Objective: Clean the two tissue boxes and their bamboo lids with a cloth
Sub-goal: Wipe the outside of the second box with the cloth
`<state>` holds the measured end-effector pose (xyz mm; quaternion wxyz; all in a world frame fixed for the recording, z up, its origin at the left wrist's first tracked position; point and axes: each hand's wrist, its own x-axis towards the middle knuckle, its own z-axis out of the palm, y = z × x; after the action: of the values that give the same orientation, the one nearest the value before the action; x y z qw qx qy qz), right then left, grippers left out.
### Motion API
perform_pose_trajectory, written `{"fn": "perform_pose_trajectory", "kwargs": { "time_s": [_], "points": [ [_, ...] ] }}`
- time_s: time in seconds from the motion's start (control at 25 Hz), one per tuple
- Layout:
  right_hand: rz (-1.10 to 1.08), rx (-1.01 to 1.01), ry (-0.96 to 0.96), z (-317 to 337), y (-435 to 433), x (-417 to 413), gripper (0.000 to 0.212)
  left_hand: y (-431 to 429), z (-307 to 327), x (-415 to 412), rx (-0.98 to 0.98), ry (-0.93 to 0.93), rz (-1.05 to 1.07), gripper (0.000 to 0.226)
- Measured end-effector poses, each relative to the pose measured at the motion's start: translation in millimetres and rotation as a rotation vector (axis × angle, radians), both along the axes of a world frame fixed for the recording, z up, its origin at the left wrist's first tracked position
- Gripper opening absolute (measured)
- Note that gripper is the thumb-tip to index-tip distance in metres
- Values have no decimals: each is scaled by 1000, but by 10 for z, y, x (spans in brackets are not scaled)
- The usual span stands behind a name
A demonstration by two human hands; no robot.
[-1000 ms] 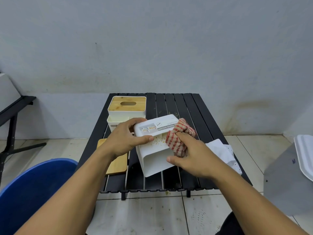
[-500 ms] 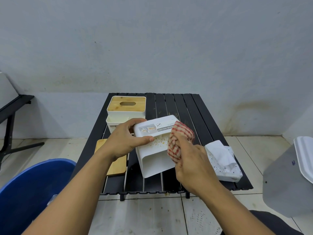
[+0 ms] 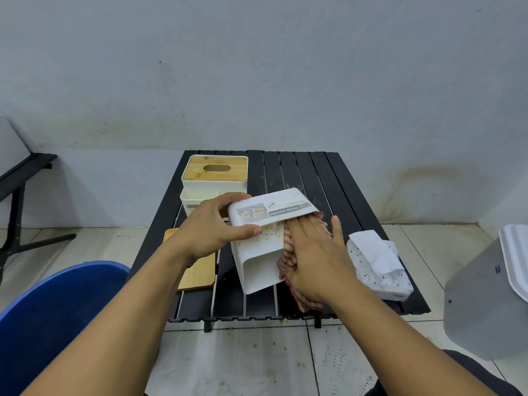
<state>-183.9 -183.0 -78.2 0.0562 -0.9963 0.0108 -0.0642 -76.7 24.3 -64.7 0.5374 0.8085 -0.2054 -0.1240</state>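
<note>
Middle of the frame: the left hand (image 3: 211,227) is gripping the top edge of a white tissue box (image 3: 257,270), tipped at an angle over the black slatted table (image 3: 314,172). There are yellowish specks on the box's side. The right hand (image 3: 317,258) is flat, fingers straight, pressing a red checked cloth (image 3: 289,247) against the box's right side. The 2nd box (image 3: 214,186) sits at the table's upper left with its bamboo lid (image 3: 197,174) on, the loose lid (image 3: 200,275) lies flat under the left wrist, and a white tissue pack (image 3: 377,264) sits just right of the right hand.
</note>
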Motion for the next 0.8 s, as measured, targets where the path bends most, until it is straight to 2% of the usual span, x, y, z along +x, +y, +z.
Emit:
{"fn": "perform_pose_trajectory", "kwargs": {
  "time_s": [0.2,0.36,0.48,0.68,0.8],
  "points": [
    [-35,-87,74,86,146,280,74,-10,-4,6,4,-8,15,61],
    [52,-70,83,155,137,234,80,-32,-21,0,5,-35,40,69],
    [134,11,92,190,48,123,95,-39,-7,-24,10,-42,45,63],
    [202,140,70,339,-115,-250,100,-38,16,-52,10,-30,44,61],
    [201,339,71,397,-135,-488,95,-26,20,-45,3,-13,48,63]
  ]
}}
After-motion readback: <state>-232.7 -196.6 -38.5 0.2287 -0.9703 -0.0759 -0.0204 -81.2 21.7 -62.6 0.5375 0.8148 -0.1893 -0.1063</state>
